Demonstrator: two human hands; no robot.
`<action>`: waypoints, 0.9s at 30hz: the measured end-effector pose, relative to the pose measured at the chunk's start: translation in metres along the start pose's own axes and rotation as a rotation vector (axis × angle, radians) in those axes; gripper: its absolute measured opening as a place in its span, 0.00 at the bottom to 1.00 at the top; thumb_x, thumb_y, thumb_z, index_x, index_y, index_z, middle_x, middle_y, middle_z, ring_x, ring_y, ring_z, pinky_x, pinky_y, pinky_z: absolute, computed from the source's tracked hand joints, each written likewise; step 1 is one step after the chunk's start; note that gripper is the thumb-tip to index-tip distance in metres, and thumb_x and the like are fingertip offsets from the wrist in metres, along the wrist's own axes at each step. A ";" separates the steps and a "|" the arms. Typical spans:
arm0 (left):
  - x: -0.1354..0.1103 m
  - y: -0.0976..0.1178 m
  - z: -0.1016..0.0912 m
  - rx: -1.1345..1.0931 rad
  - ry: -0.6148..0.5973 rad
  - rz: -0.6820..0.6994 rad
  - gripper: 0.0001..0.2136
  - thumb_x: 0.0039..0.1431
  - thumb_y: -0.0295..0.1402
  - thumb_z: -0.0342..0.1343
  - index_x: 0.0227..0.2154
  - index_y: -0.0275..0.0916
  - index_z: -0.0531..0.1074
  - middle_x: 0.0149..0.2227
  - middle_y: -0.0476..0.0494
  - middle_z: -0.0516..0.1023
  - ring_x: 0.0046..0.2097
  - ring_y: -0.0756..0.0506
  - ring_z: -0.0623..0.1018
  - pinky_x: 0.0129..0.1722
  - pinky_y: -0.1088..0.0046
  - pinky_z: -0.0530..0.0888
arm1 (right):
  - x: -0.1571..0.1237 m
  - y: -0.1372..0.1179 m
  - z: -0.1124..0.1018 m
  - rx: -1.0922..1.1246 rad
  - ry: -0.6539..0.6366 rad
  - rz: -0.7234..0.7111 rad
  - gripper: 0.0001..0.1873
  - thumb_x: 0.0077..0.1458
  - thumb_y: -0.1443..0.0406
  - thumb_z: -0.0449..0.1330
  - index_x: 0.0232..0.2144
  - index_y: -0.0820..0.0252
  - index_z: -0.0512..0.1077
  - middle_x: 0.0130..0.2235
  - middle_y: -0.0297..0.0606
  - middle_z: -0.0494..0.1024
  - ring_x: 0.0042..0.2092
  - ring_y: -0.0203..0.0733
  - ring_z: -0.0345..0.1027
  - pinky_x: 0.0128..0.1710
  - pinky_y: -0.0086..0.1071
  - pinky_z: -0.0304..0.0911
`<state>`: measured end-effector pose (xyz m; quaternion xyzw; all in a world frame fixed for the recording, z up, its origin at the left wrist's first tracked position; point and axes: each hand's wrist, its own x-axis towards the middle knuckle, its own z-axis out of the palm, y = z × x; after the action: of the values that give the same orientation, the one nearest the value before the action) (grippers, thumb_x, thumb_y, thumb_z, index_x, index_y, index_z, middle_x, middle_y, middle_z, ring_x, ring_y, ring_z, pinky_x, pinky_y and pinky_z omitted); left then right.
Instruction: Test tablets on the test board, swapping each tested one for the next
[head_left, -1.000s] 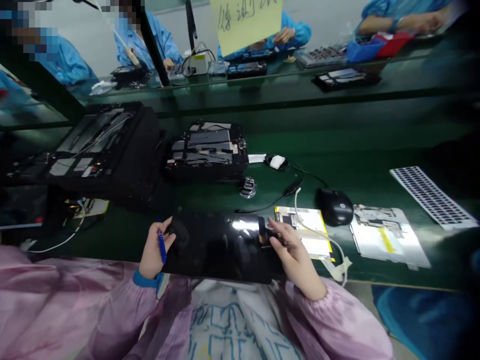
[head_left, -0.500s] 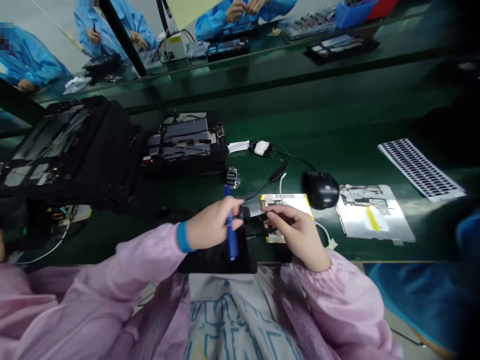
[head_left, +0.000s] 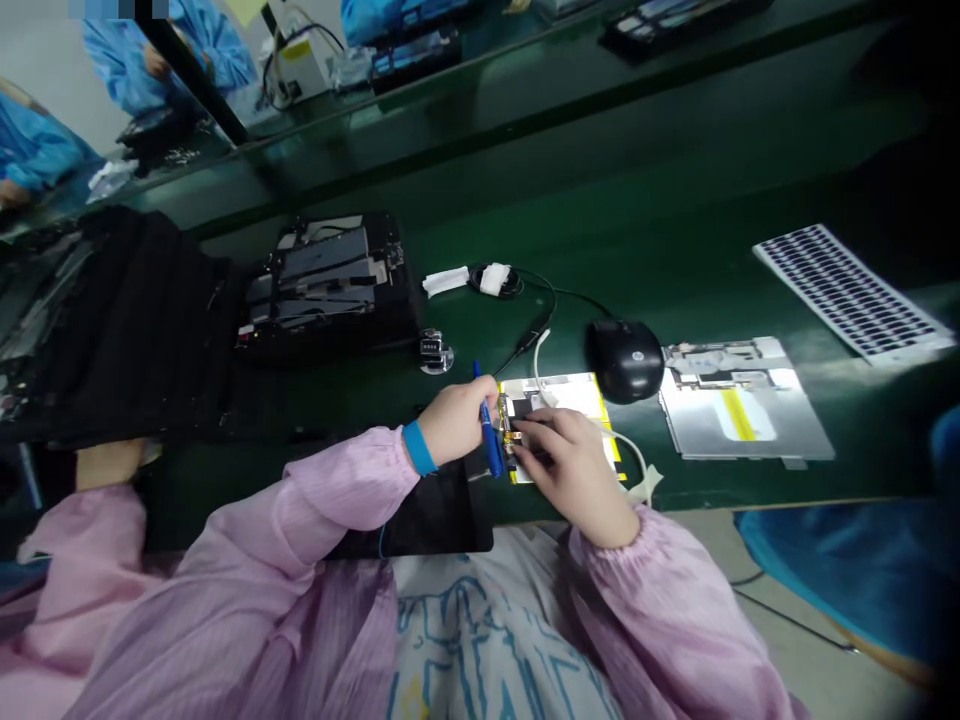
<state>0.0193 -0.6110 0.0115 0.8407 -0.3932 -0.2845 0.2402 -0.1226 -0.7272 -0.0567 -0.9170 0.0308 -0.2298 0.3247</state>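
Note:
My left hand (head_left: pixel 454 420) is closed around a slim blue pen-like tool (head_left: pixel 491 445), at the left edge of a flat white pack with yellow tape edges (head_left: pixel 555 382), which looks like a tablet battery. A narrow circuit strip (head_left: pixel 506 425) runs along that edge. My right hand (head_left: pixel 574 470) rests over the pack, thumb and fingers pinched together near a small gold connector on the strip; what they grip, if anything, is hidden. A white cable (head_left: pixel 538 365) crosses the pack. Partly under my left forearm lies a dark tablet panel (head_left: pixel 439 520).
A black mouse (head_left: pixel 628 358) sits beside a silver metal plate (head_left: pixel 750 420). Farther right is a label sheet (head_left: pixel 847 290). Stacks of opened tablets (head_left: pixel 322 280) stand left. A small metal piece (head_left: pixel 433 350) lies nearby. A neighbour's hand (head_left: pixel 109 462) is at far left.
My left hand, with the blue tool, has moved right to the pack's edge. My right hand has come down onto the circuit strip. The whole view has shifted.

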 end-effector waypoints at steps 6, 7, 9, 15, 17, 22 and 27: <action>0.002 0.001 0.015 0.227 0.087 -0.023 0.02 0.53 0.26 0.50 0.28 0.39 0.65 0.26 0.51 0.71 0.32 0.47 0.71 0.39 0.69 0.61 | -0.003 0.000 -0.002 -0.027 -0.053 -0.010 0.17 0.56 0.59 0.59 0.46 0.61 0.69 0.46 0.46 0.67 0.47 0.55 0.60 0.45 0.48 0.59; 0.002 0.000 0.017 0.236 0.095 -0.027 0.02 0.54 0.26 0.50 0.28 0.39 0.65 0.26 0.51 0.72 0.33 0.47 0.72 0.39 0.68 0.61 | -0.003 0.000 -0.002 -0.029 -0.057 -0.010 0.18 0.55 0.59 0.59 0.46 0.61 0.69 0.46 0.46 0.67 0.48 0.55 0.60 0.45 0.48 0.59; 0.003 0.000 0.018 0.244 0.104 -0.035 0.02 0.54 0.28 0.50 0.28 0.39 0.65 0.26 0.50 0.72 0.33 0.47 0.72 0.39 0.68 0.61 | -0.003 0.000 -0.002 -0.039 -0.066 -0.006 0.18 0.54 0.59 0.60 0.45 0.62 0.69 0.47 0.46 0.67 0.48 0.55 0.60 0.45 0.48 0.59; 0.002 0.003 0.021 0.315 0.100 -0.041 0.03 0.56 0.30 0.50 0.28 0.39 0.66 0.26 0.48 0.71 0.34 0.45 0.72 0.38 0.66 0.61 | -0.003 -0.002 -0.003 -0.082 -0.100 0.003 0.18 0.53 0.61 0.62 0.45 0.62 0.68 0.48 0.47 0.65 0.48 0.57 0.59 0.45 0.48 0.59; 0.001 0.004 0.021 0.324 0.098 -0.052 0.03 0.56 0.30 0.50 0.29 0.39 0.67 0.27 0.47 0.71 0.34 0.44 0.71 0.39 0.66 0.61 | -0.003 -0.002 -0.004 -0.089 -0.115 0.009 0.17 0.53 0.62 0.61 0.45 0.61 0.67 0.48 0.47 0.65 0.49 0.57 0.59 0.46 0.48 0.59; -0.001 0.007 0.021 0.345 0.089 -0.086 0.03 0.56 0.29 0.49 0.31 0.39 0.67 0.28 0.46 0.71 0.36 0.43 0.71 0.39 0.66 0.60 | -0.003 -0.001 -0.002 -0.097 -0.125 0.024 0.16 0.54 0.61 0.60 0.44 0.60 0.67 0.48 0.48 0.65 0.49 0.58 0.58 0.45 0.49 0.58; -0.001 0.009 0.021 0.342 0.077 -0.085 0.03 0.56 0.27 0.48 0.31 0.39 0.67 0.28 0.46 0.71 0.36 0.44 0.70 0.39 0.66 0.60 | -0.004 -0.002 -0.003 -0.107 -0.136 0.037 0.16 0.53 0.61 0.61 0.44 0.61 0.67 0.49 0.49 0.65 0.49 0.58 0.58 0.46 0.49 0.58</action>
<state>-0.0001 -0.6192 0.0021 0.8954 -0.3904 -0.1912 0.0964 -0.1275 -0.7265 -0.0548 -0.9457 0.0377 -0.1592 0.2808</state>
